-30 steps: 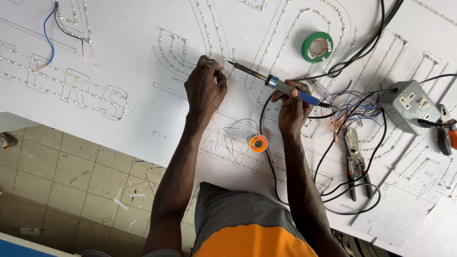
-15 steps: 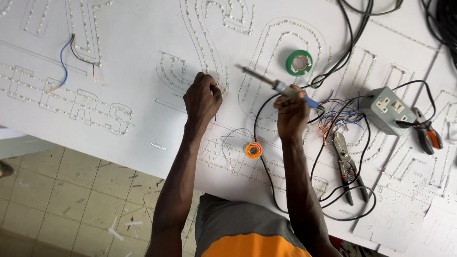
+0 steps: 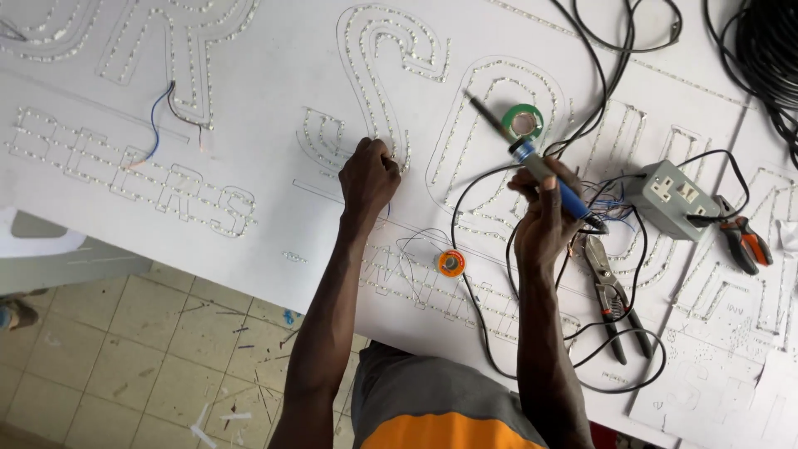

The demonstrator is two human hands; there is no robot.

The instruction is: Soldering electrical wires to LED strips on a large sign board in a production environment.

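Working surface: white sign board (image 3: pixel 274 208) with letter outlines filled with rows of small lights, lying flat over a tiled floor (image 3: pixel 125 357).
Left hand (image 3: pixel 368 176): fingers curled together, knuckles up, pressed on the board at the foot of a curved letter outline; whether it pinches anything, cannot tell.
Right hand (image 3: pixel 544 218): closed around the blue handle of a soldering iron (image 3: pixel 528 154), raised off the board.
Soldering iron: shaft slants up and to the left, tip in the air near a green tape roll (image 3: pixel 523 121); its black cord (image 3: pixel 474 308) loops down across the board.
Solder spool (image 3: pixel 450 263): small, orange, on the board between the two forearms, thin wire curling off it.
Pliers, grey (image 3: pixel 611 295): flat on the board just right of the right wrist.
Socket box (image 3: pixel 673 199): grey, right of the right hand, a bundle of thin coloured wires beside it.
Pliers, orange-handled (image 3: pixel 748 244): right of the socket box.
Loose wires (image 3: pixel 162 116): blue and black pair, far left.
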